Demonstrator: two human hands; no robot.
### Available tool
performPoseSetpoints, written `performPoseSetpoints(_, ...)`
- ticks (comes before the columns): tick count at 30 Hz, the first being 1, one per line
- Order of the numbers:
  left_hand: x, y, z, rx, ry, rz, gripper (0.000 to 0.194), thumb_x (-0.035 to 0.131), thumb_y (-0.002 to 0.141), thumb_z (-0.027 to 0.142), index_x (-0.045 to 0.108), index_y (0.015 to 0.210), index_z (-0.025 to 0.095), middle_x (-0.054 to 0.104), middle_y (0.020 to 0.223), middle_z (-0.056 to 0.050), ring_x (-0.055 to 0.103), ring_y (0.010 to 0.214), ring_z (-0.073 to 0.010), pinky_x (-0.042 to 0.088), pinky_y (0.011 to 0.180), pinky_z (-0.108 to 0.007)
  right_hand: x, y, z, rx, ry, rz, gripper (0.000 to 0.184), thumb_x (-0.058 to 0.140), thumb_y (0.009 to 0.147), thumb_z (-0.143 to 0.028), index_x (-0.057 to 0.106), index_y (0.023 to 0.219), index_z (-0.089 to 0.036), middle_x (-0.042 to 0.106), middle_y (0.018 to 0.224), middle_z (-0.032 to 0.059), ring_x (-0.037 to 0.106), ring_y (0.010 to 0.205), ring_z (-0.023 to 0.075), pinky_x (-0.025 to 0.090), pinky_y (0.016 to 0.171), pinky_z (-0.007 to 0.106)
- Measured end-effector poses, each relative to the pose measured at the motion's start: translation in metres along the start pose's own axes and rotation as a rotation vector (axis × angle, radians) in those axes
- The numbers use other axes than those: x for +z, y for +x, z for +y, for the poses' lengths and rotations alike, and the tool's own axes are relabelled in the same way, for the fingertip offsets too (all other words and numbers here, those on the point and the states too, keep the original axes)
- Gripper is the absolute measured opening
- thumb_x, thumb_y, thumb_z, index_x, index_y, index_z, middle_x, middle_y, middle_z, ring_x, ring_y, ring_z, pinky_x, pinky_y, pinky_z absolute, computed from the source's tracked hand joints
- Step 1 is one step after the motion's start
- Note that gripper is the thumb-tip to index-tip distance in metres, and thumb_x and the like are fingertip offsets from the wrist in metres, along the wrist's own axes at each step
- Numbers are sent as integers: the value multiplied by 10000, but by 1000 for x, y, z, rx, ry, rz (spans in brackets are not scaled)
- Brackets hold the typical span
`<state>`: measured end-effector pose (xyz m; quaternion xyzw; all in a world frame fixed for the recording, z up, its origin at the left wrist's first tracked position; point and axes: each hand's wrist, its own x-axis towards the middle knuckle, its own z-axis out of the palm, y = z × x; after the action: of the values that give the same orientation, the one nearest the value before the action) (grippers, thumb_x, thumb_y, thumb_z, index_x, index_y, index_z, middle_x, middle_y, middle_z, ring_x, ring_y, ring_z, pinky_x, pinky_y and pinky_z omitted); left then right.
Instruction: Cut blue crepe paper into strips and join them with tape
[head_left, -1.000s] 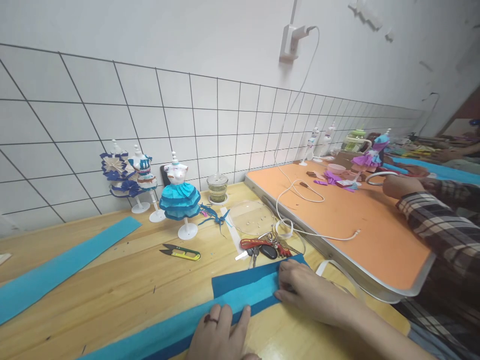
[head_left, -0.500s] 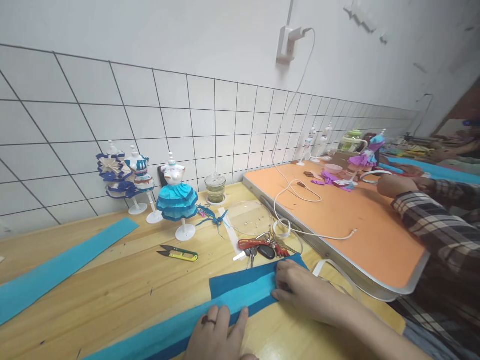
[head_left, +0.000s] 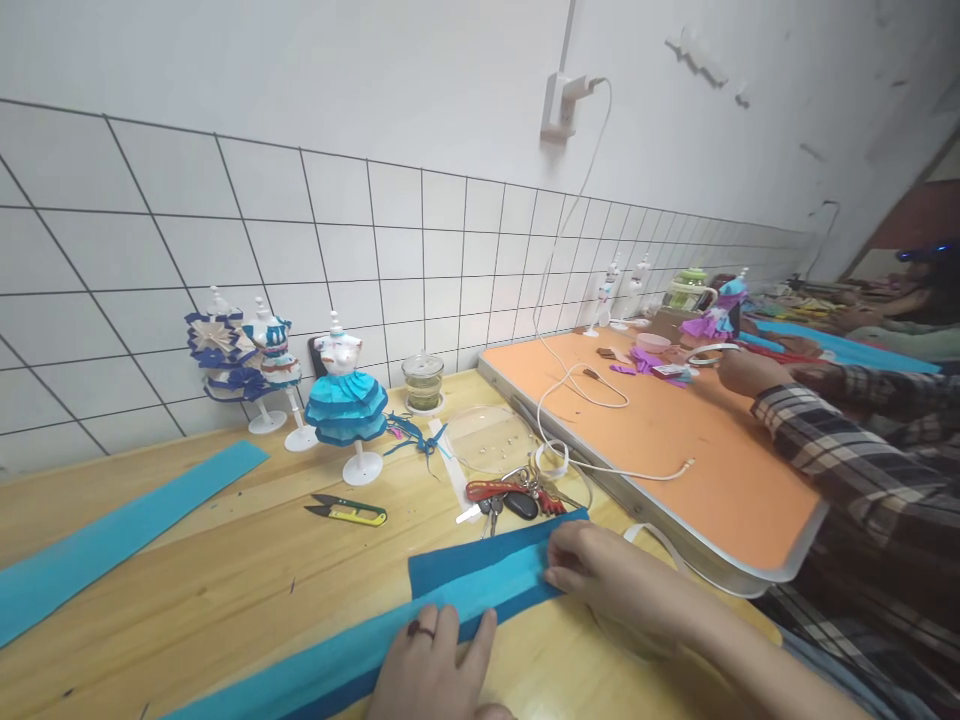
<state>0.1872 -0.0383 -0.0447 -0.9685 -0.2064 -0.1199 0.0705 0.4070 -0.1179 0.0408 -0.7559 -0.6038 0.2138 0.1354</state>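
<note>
A light blue strip [head_left: 300, 660], which looks like crepe paper, lies lengthwise over a darker blue strip [head_left: 450, 562] near the table's front. My left hand [head_left: 439, 665], with a dark ring on one finger, presses flat on the light strip with fingers stretched out. At the strips' right end, the fingers of my right hand [head_left: 589, 562] are curled in and closed on the light blue strip; their tips are partly hidden. Beyond the strips lie yellow-handled thread snips [head_left: 349, 509] and a bunch of keys [head_left: 517, 498].
Small dress forms, one in a tiered blue skirt [head_left: 346, 400], stand near the grid-lined wall beside a lidded glass jar [head_left: 424, 382]. Another light blue strip [head_left: 127, 535] lies left. A white cable [head_left: 559, 400] crosses the orange table [head_left: 690, 450], where a person in plaid sleeves [head_left: 817, 430] works.
My view has shifted slightly, so the scene sits a little further left. Both hands keep nearly the same places on the strips.
</note>
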Motion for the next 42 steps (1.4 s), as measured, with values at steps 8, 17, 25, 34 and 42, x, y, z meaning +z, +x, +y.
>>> performPoseSetpoints(8, -15, 44, 36, -8, -188, -113, 613, 546, 715, 594, 537, 1187, 203, 599, 921, -101, 542, 920, -266, 462, 745, -363, -7, -9, 13, -39, 75, 13, 107, 467, 797, -241, 568, 788, -205, 608, 755, -6, 540, 684, 137, 405, 603, 230)
performPoseSetpoints(17, -22, 56, 45, 4, -226, -150, 577, 540, 748, 548, 538, 1177, 162, 578, 909, -97, 537, 888, -262, 468, 720, -382, -16, -15, 39, 8, 42, 145, 220, 377, 861, -320, 550, 786, -208, 559, 642, -21, 488, 592, 132, 381, 548, 225)
performPoseSetpoints(25, -8, 54, 42, 18, -224, -91, 598, 475, 768, 583, 510, 1211, 183, 591, 930, -91, 544, 901, -274, 476, 736, -398, -11, -26, 71, 159, -145, 301, 214, 356, 852, -278, 555, 812, -211, 623, 769, 50, 581, 692, 203, 400, 618, 290)
performPoseSetpoints(34, -15, 57, 44, 9, -227, -124, 586, 439, 771, 607, 492, 1231, 247, 591, 943, -106, 554, 928, -288, 472, 750, -415, -12, -35, 66, 173, -334, 363, 289, 274, 899, -256, 538, 794, -202, 598, 705, 75, 573, 746, 249, 386, 650, 335)
performPoseSetpoints(42, -30, 69, 52, -29, -206, -296, 632, 418, 754, 644, 424, 1279, 293, 586, 962, -135, 565, 921, -316, 468, 709, -419, -5, -36, 80, 158, -380, 384, 261, 324, 897, -260, 573, 839, -209, 605, 699, 54, 586, 682, 214, 395, 595, 290)
